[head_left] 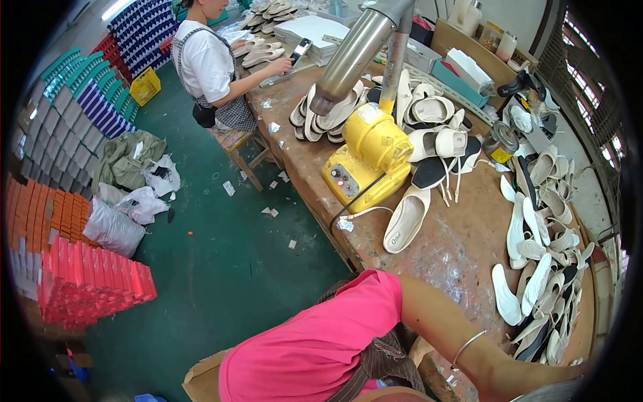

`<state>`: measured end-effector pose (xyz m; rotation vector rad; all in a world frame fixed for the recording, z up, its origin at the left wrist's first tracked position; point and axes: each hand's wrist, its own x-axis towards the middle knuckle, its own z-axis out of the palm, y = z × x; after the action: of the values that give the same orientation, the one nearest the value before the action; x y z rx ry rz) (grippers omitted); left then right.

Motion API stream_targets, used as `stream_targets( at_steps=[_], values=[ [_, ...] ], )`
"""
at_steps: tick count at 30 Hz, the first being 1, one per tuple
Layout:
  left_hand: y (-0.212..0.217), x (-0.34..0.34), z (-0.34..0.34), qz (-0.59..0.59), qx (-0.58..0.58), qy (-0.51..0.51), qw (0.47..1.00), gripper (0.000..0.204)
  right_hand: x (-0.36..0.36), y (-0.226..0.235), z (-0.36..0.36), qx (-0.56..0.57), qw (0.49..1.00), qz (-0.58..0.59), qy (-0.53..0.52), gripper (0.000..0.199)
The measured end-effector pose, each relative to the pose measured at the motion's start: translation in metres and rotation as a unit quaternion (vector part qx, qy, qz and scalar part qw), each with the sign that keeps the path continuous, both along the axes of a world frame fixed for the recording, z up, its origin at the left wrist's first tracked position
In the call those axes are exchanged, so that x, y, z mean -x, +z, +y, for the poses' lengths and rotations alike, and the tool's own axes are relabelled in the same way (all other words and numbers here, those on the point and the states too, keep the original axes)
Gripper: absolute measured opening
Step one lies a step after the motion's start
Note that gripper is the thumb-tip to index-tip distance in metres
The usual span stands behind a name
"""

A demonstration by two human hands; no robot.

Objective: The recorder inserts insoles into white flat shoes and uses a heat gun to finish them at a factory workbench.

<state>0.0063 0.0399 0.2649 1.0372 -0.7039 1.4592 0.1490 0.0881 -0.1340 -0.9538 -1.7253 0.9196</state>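
My left arm [442, 315], in a pink sleeve with a bracelet, reaches to the lower right. My left hand is at the dark rim, beside the pile of pale shoes and insoles [536, 281]; its fingers are hidden, so I cannot tell what it holds. My right hand is out of the picture. Farther in, a single cream flat shoe [407, 221] with a loose strap lies before a yellow machine [368, 151]. White insoles [507, 295] sit at the near side of the pile.
A metal tube [355, 53] rises over the workbench [442, 241]. More cream shoes [435, 110] crowd behind the machine, near a tin can [501, 141]. Across the bench, a person [207, 67] holds a phone [301, 50]. Stacked boxes [94, 278] and bags [120, 224] stand left on the green floor.
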Motion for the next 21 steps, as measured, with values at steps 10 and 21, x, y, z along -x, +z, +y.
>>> stream_targets(
  at_steps=[10, 21],
  values=[
    [-0.015, 0.0, 0.015, 0.013, 0.031, 0.141, 0.989, 0.03, 0.023, 0.001, 0.003, -0.046, 0.996, -0.02, 0.07, 0.018],
    [-0.027, -0.003, 0.023, 0.031, 0.063, 0.276, 0.959, 0.029, 0.057, 0.003, -0.003, -0.098, 0.986, -0.038, 0.131, 0.018]
  ],
)
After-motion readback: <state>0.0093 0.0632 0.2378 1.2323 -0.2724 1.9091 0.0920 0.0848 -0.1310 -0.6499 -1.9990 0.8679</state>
